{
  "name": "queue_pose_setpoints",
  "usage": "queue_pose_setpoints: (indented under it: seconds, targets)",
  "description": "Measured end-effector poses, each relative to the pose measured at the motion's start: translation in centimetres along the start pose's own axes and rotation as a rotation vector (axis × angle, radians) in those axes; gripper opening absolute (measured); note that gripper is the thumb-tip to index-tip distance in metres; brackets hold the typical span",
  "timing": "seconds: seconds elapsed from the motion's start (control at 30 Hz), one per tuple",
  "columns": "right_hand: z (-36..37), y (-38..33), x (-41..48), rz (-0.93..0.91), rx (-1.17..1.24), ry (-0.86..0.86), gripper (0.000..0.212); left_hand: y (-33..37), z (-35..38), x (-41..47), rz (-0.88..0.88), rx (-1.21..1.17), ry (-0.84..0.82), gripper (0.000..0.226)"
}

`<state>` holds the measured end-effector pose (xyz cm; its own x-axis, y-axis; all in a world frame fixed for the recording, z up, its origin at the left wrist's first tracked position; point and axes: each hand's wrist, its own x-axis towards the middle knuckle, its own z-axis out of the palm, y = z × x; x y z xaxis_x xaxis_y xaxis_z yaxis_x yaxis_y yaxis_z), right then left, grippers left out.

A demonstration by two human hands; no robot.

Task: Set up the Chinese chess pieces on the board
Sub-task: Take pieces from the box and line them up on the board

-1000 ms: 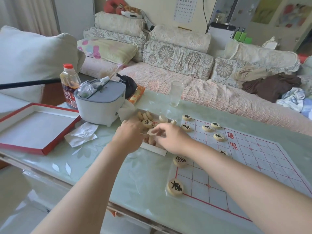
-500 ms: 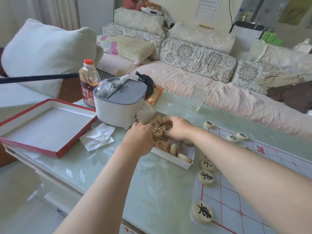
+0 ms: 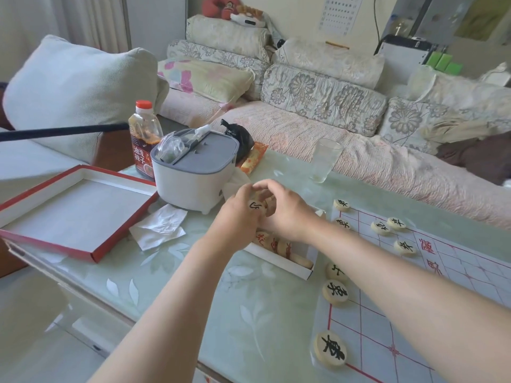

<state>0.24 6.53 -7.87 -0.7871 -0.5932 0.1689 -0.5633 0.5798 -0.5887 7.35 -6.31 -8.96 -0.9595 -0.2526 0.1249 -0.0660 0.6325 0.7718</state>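
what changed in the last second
Left hand and right hand closed together over the far end of the box, a piece now between them; which grips it is unclear. Set pieces on the board stayed put.

Left hand has lifted black-marked piece from box.

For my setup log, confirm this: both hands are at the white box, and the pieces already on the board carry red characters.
Wrong on colour. The head view shows the pieces on the board carry black characters, not red. Both the left hand and right hand are at the white box.
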Motion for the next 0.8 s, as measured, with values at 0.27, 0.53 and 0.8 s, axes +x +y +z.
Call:
queue_pose_setpoints:
  seconds: [0.27,0.53,0.8]
  targets:
    - [0.2,0.2,0.5,0.12,-0.077,-0.06,0.061,-0.9,-1.1,-0.2,-0.143,-0.044,0.156,0.041]
    - [0.9,0.6,0.8,0.191,-0.237,-0.144,0.04,-1.0,-1.3,0.1,-0.169,-0.055,0.088,0.048]
    - [-0.7,1.6,-0.9,0.156,-0.103,0.028,0.032,-0.3,-0.8,0.0,-0.113,-0.004,0.061,0.044]
